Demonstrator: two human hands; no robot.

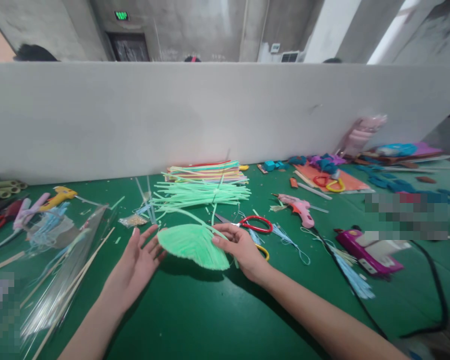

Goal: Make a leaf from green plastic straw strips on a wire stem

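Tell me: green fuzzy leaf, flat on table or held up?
Held up: right hand grips green fuzzy leaf by its edge; shadow falls on table below.

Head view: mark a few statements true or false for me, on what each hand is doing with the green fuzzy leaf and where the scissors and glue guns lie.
1. The right hand holds the green fuzzy leaf by its right edge. True.
2. The left hand is clenched in a fist. False: it is open, with its fingers spread beside the leaf's left edge.
3. The red-handled scissors lie on the green table just behind the right hand. True.
4. The pink glue gun lies left of the leaf. False: it lies to the right. The yellow glue gun is the one on the left.
5. The pale green stems are piled behind the leaf. True.
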